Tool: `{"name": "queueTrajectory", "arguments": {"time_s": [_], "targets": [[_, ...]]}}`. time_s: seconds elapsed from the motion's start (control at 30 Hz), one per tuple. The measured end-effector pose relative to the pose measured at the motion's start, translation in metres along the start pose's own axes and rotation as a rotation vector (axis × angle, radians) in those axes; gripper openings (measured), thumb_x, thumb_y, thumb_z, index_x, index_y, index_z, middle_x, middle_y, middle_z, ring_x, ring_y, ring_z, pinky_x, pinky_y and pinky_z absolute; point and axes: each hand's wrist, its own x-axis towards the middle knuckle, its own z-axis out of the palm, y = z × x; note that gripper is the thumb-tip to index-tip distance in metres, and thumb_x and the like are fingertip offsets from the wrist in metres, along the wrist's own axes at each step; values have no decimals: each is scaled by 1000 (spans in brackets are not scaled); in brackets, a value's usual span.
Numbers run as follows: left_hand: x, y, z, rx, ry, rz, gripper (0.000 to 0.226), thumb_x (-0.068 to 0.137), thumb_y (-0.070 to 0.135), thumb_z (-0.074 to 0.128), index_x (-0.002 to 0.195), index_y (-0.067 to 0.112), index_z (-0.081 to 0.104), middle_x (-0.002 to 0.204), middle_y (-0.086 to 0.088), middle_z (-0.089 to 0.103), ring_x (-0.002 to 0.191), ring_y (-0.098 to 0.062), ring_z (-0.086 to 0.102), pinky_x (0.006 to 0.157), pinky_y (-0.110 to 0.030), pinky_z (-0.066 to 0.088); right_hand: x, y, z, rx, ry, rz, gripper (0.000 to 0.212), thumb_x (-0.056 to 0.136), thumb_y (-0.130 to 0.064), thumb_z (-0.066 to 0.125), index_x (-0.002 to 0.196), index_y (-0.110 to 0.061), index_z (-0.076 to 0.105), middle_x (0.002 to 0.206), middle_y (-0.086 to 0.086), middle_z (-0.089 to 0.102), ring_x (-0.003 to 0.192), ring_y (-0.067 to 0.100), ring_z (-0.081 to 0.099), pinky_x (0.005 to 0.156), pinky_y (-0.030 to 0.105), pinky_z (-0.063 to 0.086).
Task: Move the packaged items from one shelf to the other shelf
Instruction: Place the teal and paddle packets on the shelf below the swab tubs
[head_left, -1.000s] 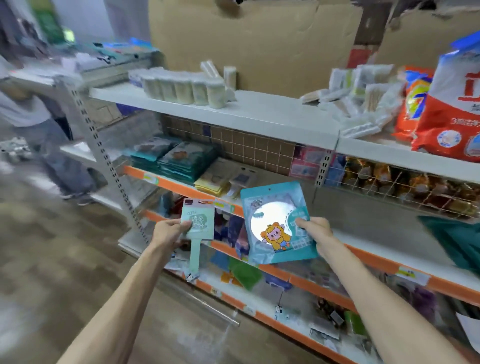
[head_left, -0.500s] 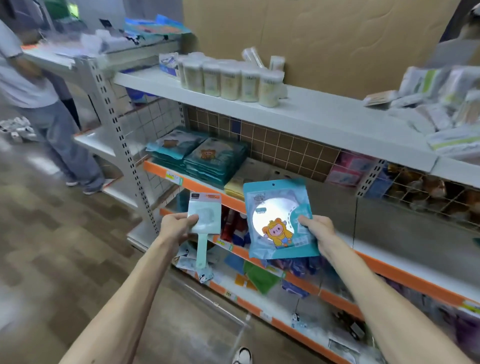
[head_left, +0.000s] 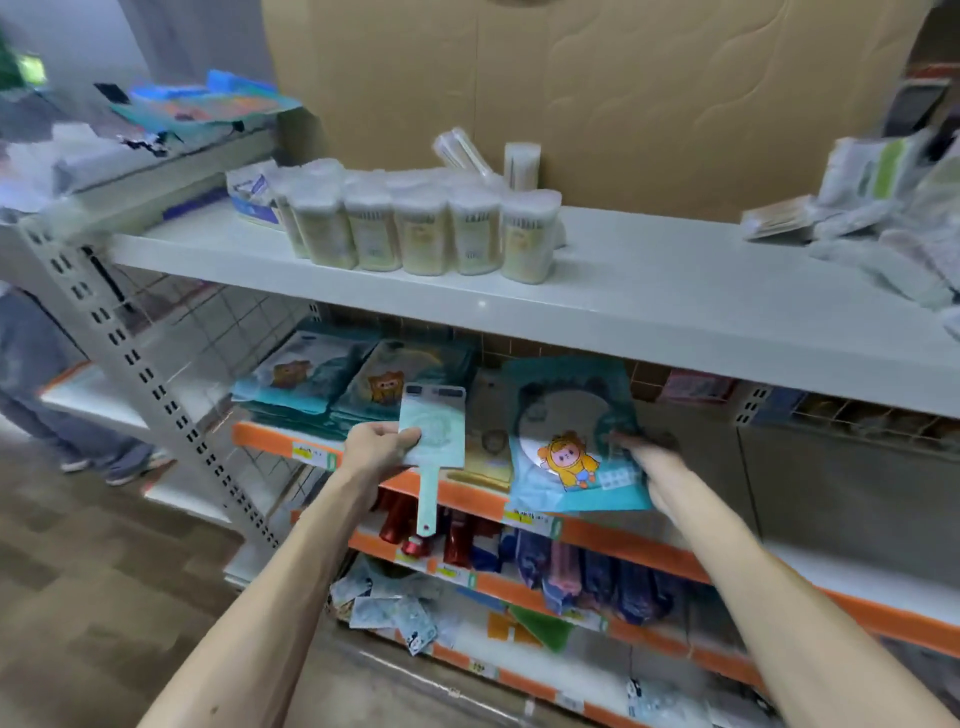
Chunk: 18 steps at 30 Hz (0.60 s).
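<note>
I have both arms stretched forward: left hand pinching the mint pack in curled fingers, right hand gripping the teal pouch by its edge. Both are at frame centre, before the orange-edged shelf.

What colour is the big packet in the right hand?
The packet is teal blue with a yellow cartoon figure and pale round window; head view, the only one.

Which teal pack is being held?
The yellow-figure pack, gripped by the right hand; the two bear-print stacks lie on the shelf.
</note>
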Motion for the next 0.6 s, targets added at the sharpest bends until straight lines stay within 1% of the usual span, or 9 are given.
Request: {"name": "queueTrajectory", "arguments": {"time_s": [0.07, 0.1, 0.2, 0.27, 0.33, 0.43, 0.5, 0.53, 0.6], "targets": [[12, 10, 12, 14, -52, 11, 12, 88, 4, 69, 80, 4, 59, 53, 0, 59, 43, -8, 59, 49, -23, 53, 9, -6, -4, -39, 52, -27, 4, 88, -4, 67, 88, -7, 65, 52, -3, 67, 49, 14, 64, 52, 25, 53], [20, 12, 19, 35, -80, 16, 11, 88, 6, 69, 84, 2, 59, 59, -2, 58, 50, -11, 59, 54, -26, 54, 14, -8, -7, -62, 84, -34, 6, 87, -4, 67, 92, -3, 67, 52, -2, 67, 51, 15, 63, 58, 29, 53], [41, 19, 45, 69, -138, 5, 10, 85, 3, 72, 83, 4, 63, 76, -7, 60, 69, -19, 60, 73, -38, 58, 19, -10, -22, -47, 176, -29, 5, 85, -6, 69, 90, -6, 67, 81, 11, 70, 71, 25, 64, 80, 45, 55], [56, 17, 64, 69, -198, -30, 21, 82, 2, 75, 100, -1, 65, 90, -15, 67, 81, -27, 65, 78, -41, 57, 17, -3, -38, -14, 223, -6, 6, 86, -8, 69, 90, -11, 65, 95, 15, 69, 82, 29, 65, 89, 50, 54], [71, 16, 88, 80, -273, -33, 29, 82, 6, 76, 108, 2, 64, 98, -16, 69, 83, -29, 66, 67, -33, 58, 11, 7, -59, 39, 279, -13, 7, 87, -7, 68, 90, -12, 65, 100, 16, 69, 83, 29, 65, 87, 48, 54], [86, 9, 124, 104, -375, -14, 14, 84, 9, 74, 92, 13, 64, 88, -10, 66, 69, -22, 67, 64, -33, 59, -4, 16, -92, 66, 422, -8, 10, 87, -3, 67, 95, -6, 62, 91, 15, 67, 72, 26, 65, 70, 40, 56], [85, 3, 141, 106, -419, -24, 15, 88, 10, 69, 81, 18, 59, 79, -5, 59, 59, -20, 58, 61, -28, 48, -13, 21, -111, 74, 501, -1, 15, 87, -1, 66, 100, 0, 59, 86, 15, 66, 69, 26, 66, 63, 37, 55], [87, -1, 148, 92, -416, -7, 17, 89, 10, 68, 78, 18, 57, 78, -4, 58, 61, -18, 54, 62, -29, 44, -15, 23, -119, 77, 524, -9, 15, 87, 0, 66, 101, 1, 58, 84, 15, 66, 69, 26, 65, 61, 36, 54], [90, -8, 161, 69, -433, 15, 17, 92, 9, 63, 80, 19, 58, 81, -3, 59, 67, -16, 55, 63, -32, 47, -17, 28, -130, 81, 549, -20, 13, 88, -2, 66, 98, 2, 58, 82, 14, 65, 69, 26, 65, 61, 36, 52]]}}
